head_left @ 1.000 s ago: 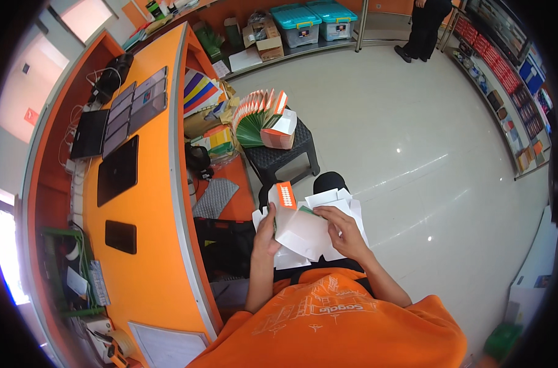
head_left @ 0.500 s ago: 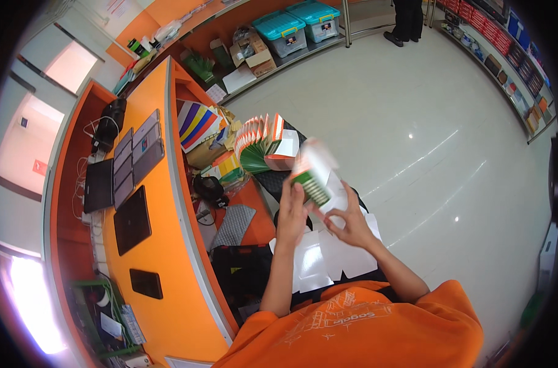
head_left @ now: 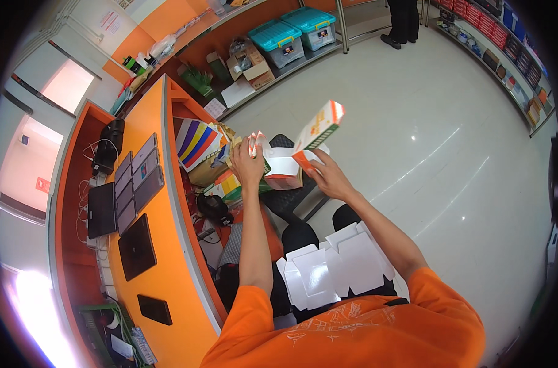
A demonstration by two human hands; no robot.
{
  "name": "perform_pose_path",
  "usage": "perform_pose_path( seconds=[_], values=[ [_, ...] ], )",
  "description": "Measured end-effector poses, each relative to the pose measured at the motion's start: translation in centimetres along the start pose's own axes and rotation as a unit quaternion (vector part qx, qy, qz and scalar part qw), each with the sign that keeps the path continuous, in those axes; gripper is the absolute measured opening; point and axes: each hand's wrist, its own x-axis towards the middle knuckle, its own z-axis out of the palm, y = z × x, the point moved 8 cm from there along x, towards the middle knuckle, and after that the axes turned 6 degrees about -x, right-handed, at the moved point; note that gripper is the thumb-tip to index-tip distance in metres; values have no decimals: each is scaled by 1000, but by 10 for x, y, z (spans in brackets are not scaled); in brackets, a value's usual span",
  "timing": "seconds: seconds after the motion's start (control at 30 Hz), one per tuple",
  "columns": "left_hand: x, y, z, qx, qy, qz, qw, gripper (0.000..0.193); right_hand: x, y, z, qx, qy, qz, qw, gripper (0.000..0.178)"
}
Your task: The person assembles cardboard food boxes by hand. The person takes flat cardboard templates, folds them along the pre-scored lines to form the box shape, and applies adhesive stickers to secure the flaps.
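My right hand (head_left: 331,176) grips the lower end of a small carton (head_left: 319,127), white with orange ends and a green side, and holds it up tilted. Over on the left, my left hand (head_left: 247,164) curls round a row of similar cartons (head_left: 258,142), partly hiding them. Between the hands sits an open box (head_left: 285,182) with white flaps raised, on a black seat (head_left: 289,205). Flat, unfolded white carton blanks (head_left: 328,270) lie across my lap.
An orange counter (head_left: 184,294) on my left carries phones, a tablet (head_left: 138,248) and cables. Its lower shelf holds papers, bags and a black headset-like object (head_left: 214,208). Two lidded bins (head_left: 279,46) stand on the back shelf. A person's legs (head_left: 403,23) show far off.
My hands have moved apart. The left has reached forward to the row of cartons; the right has lifted the carton forward and up. The blanks on my lap show more fully.
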Motion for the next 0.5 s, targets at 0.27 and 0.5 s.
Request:
perform_pose_path(
  seconds=[0.27, 0.5],
  values=[
    [0, -37, -10, -137, 30, 29, 990, 41, 44, -5, 91, -224, -150, -103, 958, 32],
    [0, -45, -17, -134, 5, -23, 991, 41, 36, -19, 130, -344, -212, -156, 901, 44]
  ],
)
